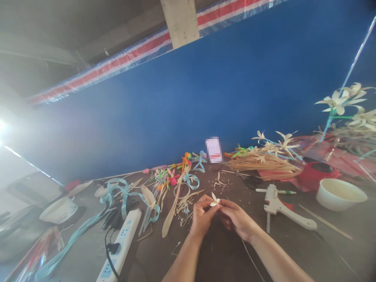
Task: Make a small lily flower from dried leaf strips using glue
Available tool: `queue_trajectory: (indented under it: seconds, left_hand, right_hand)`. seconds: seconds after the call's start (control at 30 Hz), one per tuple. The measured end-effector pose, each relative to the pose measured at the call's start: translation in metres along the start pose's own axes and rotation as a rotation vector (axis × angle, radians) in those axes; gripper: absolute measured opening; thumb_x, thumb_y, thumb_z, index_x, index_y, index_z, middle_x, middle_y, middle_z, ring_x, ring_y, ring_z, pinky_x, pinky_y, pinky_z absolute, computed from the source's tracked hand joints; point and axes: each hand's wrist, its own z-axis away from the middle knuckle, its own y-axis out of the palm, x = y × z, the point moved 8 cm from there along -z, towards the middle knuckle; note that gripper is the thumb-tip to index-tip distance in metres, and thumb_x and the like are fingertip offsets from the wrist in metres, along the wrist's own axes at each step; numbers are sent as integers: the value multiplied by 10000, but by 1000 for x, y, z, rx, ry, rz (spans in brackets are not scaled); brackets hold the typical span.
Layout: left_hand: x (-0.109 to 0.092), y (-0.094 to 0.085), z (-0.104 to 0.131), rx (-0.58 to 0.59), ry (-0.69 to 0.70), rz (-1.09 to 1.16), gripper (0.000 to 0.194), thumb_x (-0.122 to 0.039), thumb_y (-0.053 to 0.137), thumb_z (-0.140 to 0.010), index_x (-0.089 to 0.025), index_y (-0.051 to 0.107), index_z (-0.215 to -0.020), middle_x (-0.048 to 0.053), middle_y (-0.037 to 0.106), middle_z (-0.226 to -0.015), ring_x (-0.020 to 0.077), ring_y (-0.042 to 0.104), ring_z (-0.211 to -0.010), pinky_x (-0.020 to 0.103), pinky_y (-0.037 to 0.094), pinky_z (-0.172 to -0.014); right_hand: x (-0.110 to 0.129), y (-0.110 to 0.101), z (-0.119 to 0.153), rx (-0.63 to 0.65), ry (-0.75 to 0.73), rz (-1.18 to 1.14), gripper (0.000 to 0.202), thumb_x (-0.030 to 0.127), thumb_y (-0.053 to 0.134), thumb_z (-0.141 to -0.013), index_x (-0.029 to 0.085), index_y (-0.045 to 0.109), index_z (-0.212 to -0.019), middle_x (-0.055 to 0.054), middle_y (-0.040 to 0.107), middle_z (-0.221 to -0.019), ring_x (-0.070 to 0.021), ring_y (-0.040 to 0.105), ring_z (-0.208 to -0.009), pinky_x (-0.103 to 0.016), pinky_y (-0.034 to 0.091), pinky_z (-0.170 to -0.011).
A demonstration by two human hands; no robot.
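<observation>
Between my two hands is a small cream-coloured handmade flower with pointed petals, held up over the dark table. My left hand pinches it from the left with thumb and fingers. From the other side my right hand closes its fingertips at the flower's base. A thin wire hangs below my right hand; whether it joins the flower is hidden. Dried husk strips and scraps lie just left of my hands. To the right rests a white hot glue gun.
A white power strip with a black plug and light blue ribbon lie at left. White bowls stand at both sides. Behind are colourful pipe-cleaner pieces, a husk bundle, finished flowers and a blue partition.
</observation>
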Motion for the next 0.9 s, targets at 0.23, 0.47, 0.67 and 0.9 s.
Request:
queue_trajectory:
  seconds: [0.23, 0.47, 0.67, 0.9]
  left_hand:
    - [2, 0, 0, -5, -2, 24, 171, -274, 576, -707, -131, 625, -627, 13, 506, -660, 124, 470, -668, 229, 356, -626]
    - [11, -6, -2, -111, -90, 113, 199, -323, 604, -669, -128, 638, -646, 21, 516, -693, 108, 441, -617, 202, 329, -534]
    - [26, 2, 0, -77, -185, 336, 185, -302, 625, -656, -117, 634, -650, -1, 460, -687, 56, 364, -528, 171, 253, -437]
    - [34, 8, 0, -4, -194, 437, 121, -234, 627, -666, -116, 639, -688, -8, 432, -681, 49, 362, -543, 163, 244, -428]
  right_hand:
    - [2, 0, -1, -7, -17, 70, 191, 356, 544, -705, 176, 479, -702, 92, 311, -488, -36, 275, -374, -160, 217, -326]
    - [30, -20, 2, -288, -320, 391, 187, 345, 572, -682, 180, 535, -762, 51, 462, -567, -54, 361, -427, -179, 265, -390]
    - [31, -19, 1, -303, -369, 530, 167, 320, 563, -700, 164, 588, -752, 34, 490, -531, -75, 391, -445, -194, 285, -415]
    - [13, -16, -5, -215, -233, 350, 214, 370, 552, -715, 157, 557, -723, 77, 370, -442, -37, 267, -357, -174, 175, -338]
